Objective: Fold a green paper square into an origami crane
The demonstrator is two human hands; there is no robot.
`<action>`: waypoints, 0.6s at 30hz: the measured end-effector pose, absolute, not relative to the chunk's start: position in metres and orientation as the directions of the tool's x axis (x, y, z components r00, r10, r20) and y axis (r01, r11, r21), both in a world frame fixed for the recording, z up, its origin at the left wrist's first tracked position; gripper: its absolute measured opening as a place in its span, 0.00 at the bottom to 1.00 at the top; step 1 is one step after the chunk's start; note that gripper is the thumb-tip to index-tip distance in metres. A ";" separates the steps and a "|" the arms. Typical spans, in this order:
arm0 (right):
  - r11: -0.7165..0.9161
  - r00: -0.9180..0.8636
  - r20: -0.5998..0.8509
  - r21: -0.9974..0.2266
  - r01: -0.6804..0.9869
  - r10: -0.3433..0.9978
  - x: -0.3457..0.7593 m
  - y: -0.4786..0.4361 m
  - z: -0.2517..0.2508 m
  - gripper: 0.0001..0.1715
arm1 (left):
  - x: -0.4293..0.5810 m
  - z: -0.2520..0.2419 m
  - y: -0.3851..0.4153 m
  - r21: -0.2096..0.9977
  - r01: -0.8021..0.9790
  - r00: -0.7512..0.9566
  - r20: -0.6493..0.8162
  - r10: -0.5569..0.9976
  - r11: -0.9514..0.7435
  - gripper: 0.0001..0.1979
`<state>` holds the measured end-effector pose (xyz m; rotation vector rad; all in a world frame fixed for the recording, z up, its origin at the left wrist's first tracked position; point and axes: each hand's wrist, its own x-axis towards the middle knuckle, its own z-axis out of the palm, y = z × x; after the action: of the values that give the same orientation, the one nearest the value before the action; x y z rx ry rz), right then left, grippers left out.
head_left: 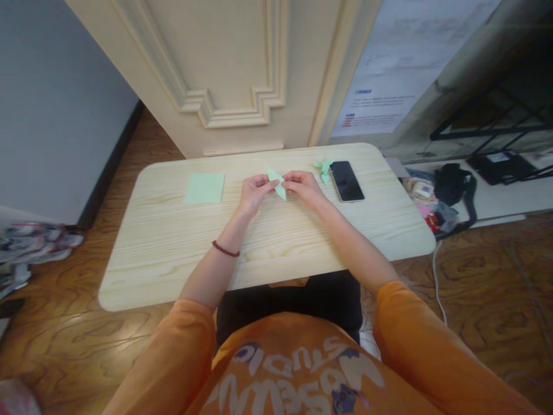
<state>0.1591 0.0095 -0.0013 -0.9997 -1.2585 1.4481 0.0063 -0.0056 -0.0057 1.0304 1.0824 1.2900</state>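
Observation:
Between my two hands is a small piece of folded light-green paper (277,183), pointed at its top and bottom ends. My left hand (256,190) pinches its left side with thumb and fingers. On the other side, my right hand (302,185) grips the paper near its middle, thumb against it. Both hands are just above the pale wood-grain table (285,242). The finer creases are too small to make out. To the left lies a flat stack or sheet of green square paper (204,188). A folded green paper figure (325,169) sits right of my right hand.
A black-screened phone (347,181) lies beside the paper figure. Behind the table's far edge stands a cream moulded panel (233,63). Past the right end, a low white shelf (505,193) carries assorted items, and a white cable (437,282) hangs down. Shoes (38,242) are at far left.

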 end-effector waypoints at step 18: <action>0.175 -0.206 0.149 -0.978 0.115 0.967 0.162 0.010 -0.004 0.05 | -0.002 -0.005 -0.001 0.997 0.014 -0.070 0.077 0.995 -0.076 0.11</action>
<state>0.1618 0.0097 -0.0035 -1.0809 -1.5260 1.1608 -0.0023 -0.0010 -0.0051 1.2395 1.2327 1.3132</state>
